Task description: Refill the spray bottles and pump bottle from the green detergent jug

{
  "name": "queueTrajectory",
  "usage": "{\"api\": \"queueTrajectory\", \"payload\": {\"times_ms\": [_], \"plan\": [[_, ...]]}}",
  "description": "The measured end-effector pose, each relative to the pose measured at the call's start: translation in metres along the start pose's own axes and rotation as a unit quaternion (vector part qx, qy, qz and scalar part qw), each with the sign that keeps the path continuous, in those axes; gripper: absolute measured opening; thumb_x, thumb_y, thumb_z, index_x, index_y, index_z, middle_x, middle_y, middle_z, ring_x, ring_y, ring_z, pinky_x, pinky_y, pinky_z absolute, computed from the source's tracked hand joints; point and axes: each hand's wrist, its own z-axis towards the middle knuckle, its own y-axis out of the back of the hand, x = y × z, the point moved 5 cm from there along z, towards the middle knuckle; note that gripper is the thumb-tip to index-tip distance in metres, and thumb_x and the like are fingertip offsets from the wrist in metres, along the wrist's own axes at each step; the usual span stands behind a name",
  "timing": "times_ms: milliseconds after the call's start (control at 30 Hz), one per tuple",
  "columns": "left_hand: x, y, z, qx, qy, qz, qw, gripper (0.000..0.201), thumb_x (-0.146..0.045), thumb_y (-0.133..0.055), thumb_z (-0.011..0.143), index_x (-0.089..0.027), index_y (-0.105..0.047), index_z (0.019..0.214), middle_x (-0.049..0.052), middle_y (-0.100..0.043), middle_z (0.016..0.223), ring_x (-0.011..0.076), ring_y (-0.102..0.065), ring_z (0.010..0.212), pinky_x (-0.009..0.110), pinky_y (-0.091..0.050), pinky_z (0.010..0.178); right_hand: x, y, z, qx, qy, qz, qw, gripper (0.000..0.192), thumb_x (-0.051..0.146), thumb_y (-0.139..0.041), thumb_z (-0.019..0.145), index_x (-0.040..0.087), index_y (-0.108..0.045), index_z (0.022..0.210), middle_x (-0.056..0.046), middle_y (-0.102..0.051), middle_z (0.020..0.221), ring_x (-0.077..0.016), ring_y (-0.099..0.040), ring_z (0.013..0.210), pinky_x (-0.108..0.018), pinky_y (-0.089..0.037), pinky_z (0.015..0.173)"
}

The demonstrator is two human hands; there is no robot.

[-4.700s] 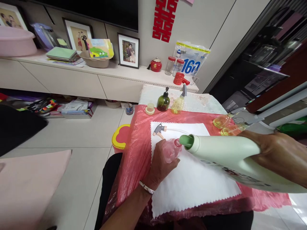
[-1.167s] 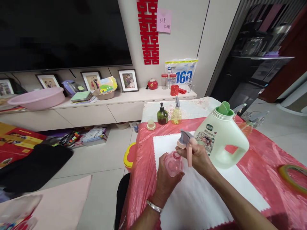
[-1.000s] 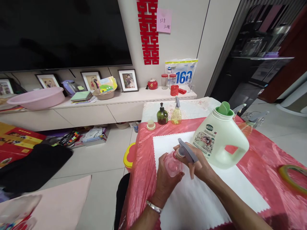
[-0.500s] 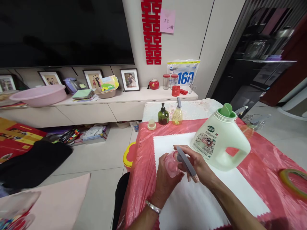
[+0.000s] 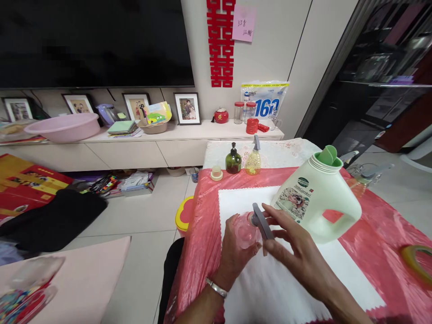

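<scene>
Currently the left hand (image 5: pixel 236 252) is wrapping around a small pink bottle (image 5: pixel 243 230), holding it upright over the white cloth (image 5: pixel 270 288) on the tabletop (image 5: pixel 371 234). The right hand (image 5: pixel 297 252), fingers loosely spread, is resting against the grey trigger sprayer (image 5: pixel 260 221) seated on the neck, its long axis slanting down toward the person. A green detergent jug (image 5: pixel 319 198) is standing just beside.

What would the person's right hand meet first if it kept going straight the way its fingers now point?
The right hand points up-left, and its fingers already touch the grey spray head on the pink bottle gripped by the left hand. So it probably meets that spray head first, though depth is unclear.
</scene>
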Motion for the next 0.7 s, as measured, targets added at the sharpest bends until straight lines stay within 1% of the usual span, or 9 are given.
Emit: {"api": "queueTrajectory", "payload": {"times_ms": [33, 100, 133, 200, 300, 400, 533, 600, 700], "plan": [[-0.002, 0.000, 0.000, 0.009, 0.001, -0.030, 0.999, 0.084, -0.050, -0.083, 0.066, -0.021, -0.042, 0.134, 0.016, -0.060, 0.134, 0.0342, -0.063, 0.120, 0.050, -0.056, 0.099, 0.008, 0.000, -0.002, -0.008, 0.024, -0.078, 0.997, 0.063, 0.044, -0.065, 0.088, 0.033, -0.043, 0.146, -0.008, -0.062, 0.128, -0.0211, -0.064, 0.107, -0.034, -0.060, 0.081], [-0.005, 0.001, -0.001, 0.022, -0.002, -0.069, 0.997, 0.084, -0.051, -0.082, 0.068, -0.021, -0.041, 0.135, 0.016, -0.057, 0.138, 0.0345, -0.059, 0.126, 0.052, -0.051, 0.105, 0.021, 0.000, -0.003, -0.043, 0.081, -0.205, 0.974, 0.054, 0.035, -0.061, 0.091, 0.029, -0.045, 0.143, -0.007, -0.066, 0.120, -0.0190, -0.067, 0.100, -0.032, -0.059, 0.077], [-0.006, 0.002, -0.001, 0.022, -0.005, -0.068, 0.997, 0.084, -0.051, -0.082, 0.068, -0.021, -0.041, 0.135, 0.016, -0.055, 0.138, 0.0343, -0.057, 0.129, 0.052, -0.049, 0.108, 0.025, 0.001, -0.002, -0.062, 0.108, -0.249, 0.961, 0.046, 0.031, -0.056, 0.094, 0.026, -0.048, 0.138, -0.007, -0.068, 0.115, -0.0181, -0.068, 0.096, -0.031, -0.058, 0.075], [-0.005, 0.002, -0.001, 0.025, -0.011, -0.055, 0.998, 0.086, -0.050, -0.083, 0.068, -0.021, -0.040, 0.136, 0.015, -0.054, 0.139, 0.0338, -0.053, 0.132, 0.052, -0.045, 0.112, 0.029, 0.002, 0.003, -0.082, 0.143, -0.302, 0.939, 0.032, 0.026, -0.049, 0.097, 0.023, -0.054, 0.128, -0.006, -0.069, 0.108, -0.0162, -0.068, 0.091, -0.029, -0.056, 0.073], [0.000, 0.002, -0.002, 0.027, -0.002, -0.043, 0.999, 0.089, -0.049, -0.086, 0.066, -0.021, -0.039, 0.136, 0.015, -0.054, 0.137, 0.0344, -0.054, 0.130, 0.053, -0.044, 0.112, 0.032, 0.006, 0.016, -0.059, 0.147, -0.327, 0.932, 0.026, 0.025, -0.047, 0.098, 0.024, -0.057, 0.121, -0.003, -0.070, 0.103, -0.0140, -0.068, 0.088, -0.028, -0.054, 0.072], [0.002, 0.002, -0.002, 0.025, -0.005, -0.036, 0.999, 0.090, -0.045, -0.087, 0.064, -0.022, -0.038, 0.136, 0.015, -0.053, 0.137, 0.0352, -0.053, 0.130, 0.055, -0.043, 0.112, 0.036, 0.008, 0.026, -0.002, 0.121, -0.322, 0.939, 0.023, 0.029, -0.046, 0.098, 0.027, -0.060, 0.117, -0.001, -0.069, 0.100, -0.0139, -0.067, 0.084, -0.028, -0.051, 0.069], [0.003, 0.001, -0.002, 0.028, -0.008, -0.033, 0.999, 0.089, -0.045, -0.086, 0.065, -0.021, -0.039, 0.137, 0.016, -0.053, 0.137, 0.0356, -0.053, 0.130, 0.056, -0.043, 0.112, 0.041, 0.010, 0.032, 0.062, 0.090, -0.321, 0.941, 0.020, 0.033, -0.043, 0.099, 0.026, -0.062, 0.103, 0.000, -0.069, 0.099, -0.0149, -0.065, 0.084, -0.030, -0.049, 0.070], [0.004, 0.001, -0.003, 0.028, 0.000, -0.032, 0.999, 0.090, -0.046, -0.086, 0.065, -0.020, -0.039, 0.138, 0.017, -0.054, 0.137, 0.0361, -0.053, 0.131, 0.055, -0.044, 0.112, 0.042, 0.012, 0.035, 0.075, 0.078, -0.333, 0.937, 0.021, 0.035, -0.043, 0.099, 0.026, -0.062, 0.099, 0.000, -0.069, 0.095, -0.0152, -0.063, 0.082, -0.031, -0.047, 0.068], [0.006, 0.001, -0.003, 0.021, 0.009, -0.040, 0.999, 0.092, -0.047, -0.086, 0.063, -0.019, -0.040, 0.138, 0.017, -0.055, 0.137, 0.0369, -0.054, 0.128, 0.054, -0.046, 0.109, 0.046, 0.015, 0.040, 0.080, 0.076, -0.345, 0.932, 0.020, 0.034, -0.046, 0.098, 0.028, -0.064, 0.100, 0.001, -0.069, 0.093, -0.0149, -0.063, 0.079, -0.030, -0.046, 0.067]]}}
